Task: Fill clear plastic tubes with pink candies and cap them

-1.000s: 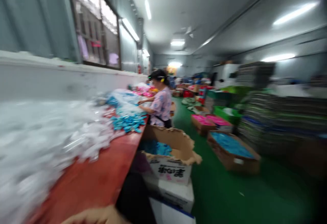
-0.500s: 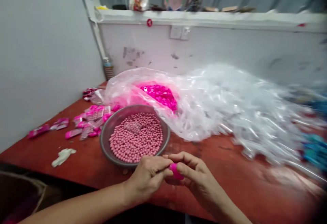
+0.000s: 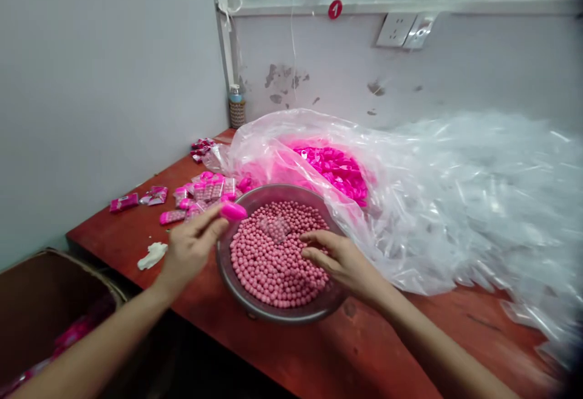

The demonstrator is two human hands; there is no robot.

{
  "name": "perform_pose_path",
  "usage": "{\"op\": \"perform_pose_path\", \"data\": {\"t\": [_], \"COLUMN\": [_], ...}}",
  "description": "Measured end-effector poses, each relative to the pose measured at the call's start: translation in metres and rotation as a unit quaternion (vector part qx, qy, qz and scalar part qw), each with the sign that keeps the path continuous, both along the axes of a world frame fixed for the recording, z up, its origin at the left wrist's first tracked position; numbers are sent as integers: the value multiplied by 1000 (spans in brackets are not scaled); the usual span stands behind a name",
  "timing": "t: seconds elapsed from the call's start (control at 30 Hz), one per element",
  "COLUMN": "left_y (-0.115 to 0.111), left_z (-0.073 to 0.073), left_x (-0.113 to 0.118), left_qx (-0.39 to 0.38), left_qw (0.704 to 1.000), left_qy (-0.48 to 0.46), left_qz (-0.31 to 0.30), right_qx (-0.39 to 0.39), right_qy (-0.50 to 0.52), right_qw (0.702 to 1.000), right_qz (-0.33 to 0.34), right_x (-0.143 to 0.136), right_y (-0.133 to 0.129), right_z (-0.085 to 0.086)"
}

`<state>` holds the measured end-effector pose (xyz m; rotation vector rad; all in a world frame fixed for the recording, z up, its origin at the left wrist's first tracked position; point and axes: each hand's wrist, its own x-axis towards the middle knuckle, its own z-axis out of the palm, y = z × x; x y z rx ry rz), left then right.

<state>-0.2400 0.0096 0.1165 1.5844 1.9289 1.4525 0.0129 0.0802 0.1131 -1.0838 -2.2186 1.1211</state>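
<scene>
My left hand (image 3: 194, 244) pinches a bright pink piece (image 3: 234, 211) at the left rim of a dark round bowl (image 3: 228, 286). Pink beads (image 3: 264, 265) fill much of the bowl, and a small clear container (image 3: 275, 229) lies on them. Over the right side of the beads is my right hand (image 3: 334, 259), thumb and forefinger apart with nothing between them. Behind the bowl, a clear plastic bag (image 3: 282, 121) holds many bright pink pieces (image 3: 339, 171).
Small pink packets (image 3: 212, 187) lie left of the bowl on the red table (image 3: 373, 350), near a white scrap (image 3: 152, 255). Clear plastic pieces (image 3: 455, 204) cover the right side. A cardboard box (image 3: 40, 289) with pink items stands at the lower left. A bottle (image 3: 237, 107) stands in the corner.
My hands have separated. The left moved left and up with the pink piece, while the right moved up over the beads and opened. The camera view has turned left and down.
</scene>
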Motion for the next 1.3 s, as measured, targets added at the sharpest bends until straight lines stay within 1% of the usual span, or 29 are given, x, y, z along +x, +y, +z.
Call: {"op": "perform_pose_path", "data": {"t": [0.03, 0.07, 0.13, 0.17, 0.2, 0.23, 0.3, 0.33, 0.4, 0.47, 0.53, 0.6, 0.67, 0.73, 0.8, 0.83, 0.87, 0.93, 1.03, 1.1, 1.17, 1.3], "left_y": [13, 26, 45, 51, 53, 52, 45, 41, 35, 34, 39, 46, 51, 53, 54, 54, 54, 54, 54, 54, 54, 52], "left_z": [-5, -10, -21, -25, -28, -30, -29, -26, -20, -15, -13, -13, -15, -17, -19, -20, -20, -21, -20, -19, -19, -20], "left_x": [-23, -44, -74, -82, -85, -83, -70, -60, -39, -19, -3, 11, 23, 33, 40, 42, 44, 46, 48, 49, 51, 56], "left_qx": [7, 1, -16, -24, -31, -33, -23, -10, 14, 22, 8, -27, -70, -116, -158, -174, -185, -199, -216, -223, -227, -239], "left_qw": [998, 996, 993, 992, 992, 992, 996, 997, 995, 988, 978, 968, 954, 927, 889, 872, 860, 847, 841, 842, 846, 856], "left_qy": [28, 55, 95, 107, 114, 113, 90, 72, 44, 54, 82, 81, 25, -84, -191, -224, -240, -243, -221, -189, -156, -121], "left_qz": [47, 68, 69, 62, 52, 37, -5, -34, -90, -144, -191, -235, -290, -346, -386, -399, -410, -428, -444, -453, -456, -443], "right_qx": [57, 103, 165, 183, 194, 200, 206, 202, 177, 145, 87, -3, -97, -137, -130, -111, -84, -18, 71, 100, 108, 102], "right_qy": [-59, -114, -208, -244, -271, -289, -305, -297, -260, -222, -171, -76, 43, 124, 160, 159, 147, 105, 55, 37, 26, 8], "right_qw": [997, 988, 964, 952, 942, 936, 929, 933, 949, 964, 981, 997, 994, 982, 979, 981, 985, 993, 994, 992, 990, 992], "right_qz": [7, 14, 22, 24, 25, 26, 30, 29, 24, 21, 5, -22, -39, -33, -8, 9, 26, 51, 61, 74, 85, 76], "right_x": [-11, -22, -45, -55, -63, -70, -79, -81, -81, -77, -70, -60, -50, -40, -30, -25, -21, -13, -5, -1, 1, 5], "right_y": [14, 26, 45, 51, 55, 57, 60, 60, 61, 60, 57, 49, 37, 24, 15, 12, 10, 8, 5, 3, 1, 1], "right_z": [-5, -11, -22, -28, -33, -38, -45, -47, -48, -44, -36, -26, -17, -10, -7, -7, -6, -5, -4, -3, -5, -13]}}
